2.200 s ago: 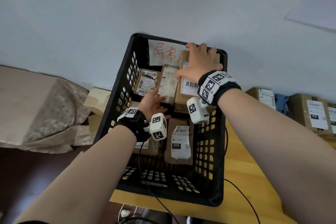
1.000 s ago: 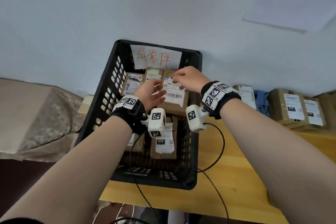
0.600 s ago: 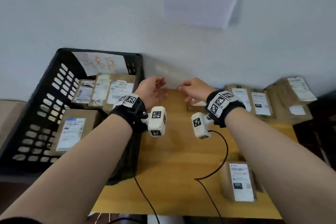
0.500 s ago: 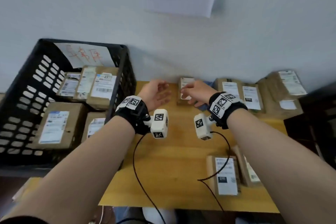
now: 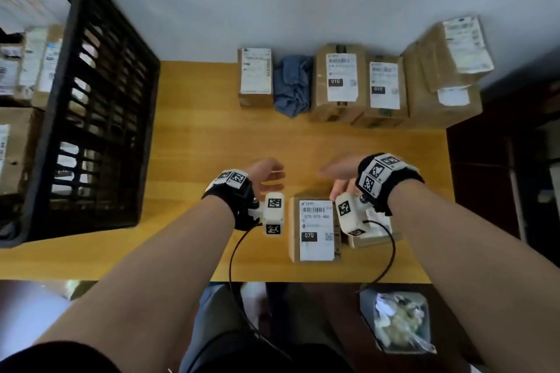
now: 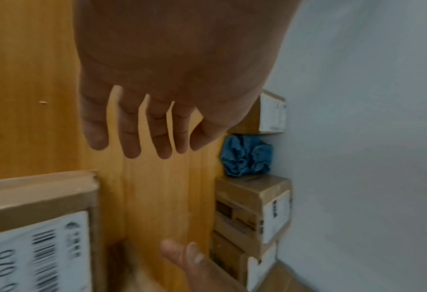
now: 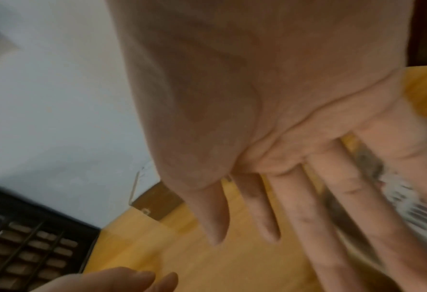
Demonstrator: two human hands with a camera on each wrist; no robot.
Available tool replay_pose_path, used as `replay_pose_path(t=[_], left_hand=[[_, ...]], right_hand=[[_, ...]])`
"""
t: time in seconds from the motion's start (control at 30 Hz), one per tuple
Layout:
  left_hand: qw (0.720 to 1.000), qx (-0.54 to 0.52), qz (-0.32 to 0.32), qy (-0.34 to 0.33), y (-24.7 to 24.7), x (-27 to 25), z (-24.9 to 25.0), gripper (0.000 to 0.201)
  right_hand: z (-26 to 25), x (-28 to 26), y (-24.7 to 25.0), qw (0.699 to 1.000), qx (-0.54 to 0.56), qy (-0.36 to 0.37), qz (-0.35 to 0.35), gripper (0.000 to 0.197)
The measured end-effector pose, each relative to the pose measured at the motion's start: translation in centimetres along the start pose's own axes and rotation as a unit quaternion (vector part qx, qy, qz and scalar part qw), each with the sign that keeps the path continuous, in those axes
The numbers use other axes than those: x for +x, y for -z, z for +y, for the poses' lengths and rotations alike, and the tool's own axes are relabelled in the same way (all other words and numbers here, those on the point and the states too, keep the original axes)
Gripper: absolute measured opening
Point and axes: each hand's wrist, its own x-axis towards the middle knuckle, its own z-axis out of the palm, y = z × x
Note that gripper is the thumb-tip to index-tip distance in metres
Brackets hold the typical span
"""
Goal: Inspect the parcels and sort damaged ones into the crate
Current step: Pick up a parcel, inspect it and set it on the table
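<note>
Both hands have left the crate (image 5: 100, 118) empty and now hover over the counter (image 5: 194, 136); the left hand (image 5: 266, 174) and right hand (image 5: 339, 171) hold nothing, fingers (image 6: 130, 136) loosely spread; the 070 parcel (image 5: 315, 228), right of the crate, probably gets inspected next.

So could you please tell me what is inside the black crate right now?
Through the open top of the black crate, several brown cardboard parcels with white labels show at its far left. Its slatted side wall hides whatever lies lower down, and the picture's edge cuts off the rest.
</note>
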Motion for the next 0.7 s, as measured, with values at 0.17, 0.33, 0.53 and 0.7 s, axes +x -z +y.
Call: replay_pose_path(t=[0.17,0.33,0.53,0.7], left_hand=[[0.992,0.117,-0.004,0.036,-1.6,1.0,-2.3,0.008],[0.98,0.173,-0.057,0.074,-1.9,1.8,-4.6,0.038],[0.996,0.082,0.011,0.023,-0.2,1.1,-4.4,0.032],[0.997,-0.003,0.067,-0.035,3.2,-2.1,-1.6,0.032]], right_hand=[[1.4,1.8,-1.3,0.998,-0.024,-0.049,-0.039,0.071],[2.0,2.4,-2.7,0.996,-0.068,-0.039,-0.049,0.058],[-0.2,1.6,-3.2,0.999,-0.034,0.002,0.002,0.041],[-5.1,0.2,-3.0,0.995,0.015,0.061,0.076,0.037]])
